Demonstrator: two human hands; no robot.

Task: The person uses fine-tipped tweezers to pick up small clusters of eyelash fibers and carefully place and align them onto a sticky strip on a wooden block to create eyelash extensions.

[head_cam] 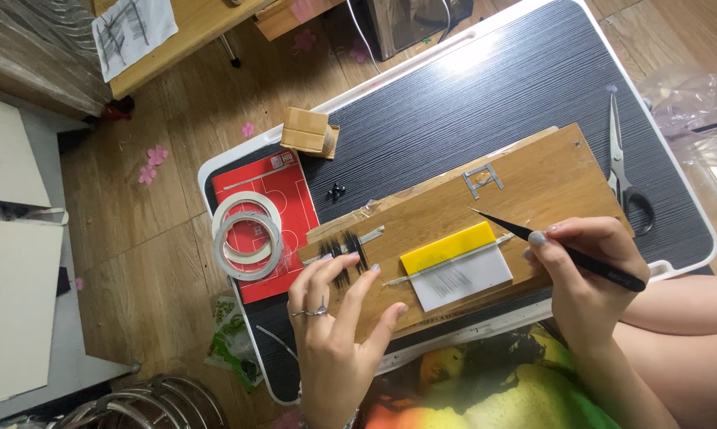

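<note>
two tape rolls [247,234], one tweezers [565,250], one scissors [624,171].

We see a matt wooden board [485,199] on a ribbed dark tray [485,95] — glossy black tweezers [565,253], shiny metal scissors [622,163].

A tan wooden board [485,202] lay on a black tray [469,103] with fine grey stripes and a white rim. On the board sat a yellow-and-white card [454,266] and black lash fibres [344,248]. The tweezers [565,250] were black, the booklet [283,214] red, and the tape rolls [247,234] white.
</note>
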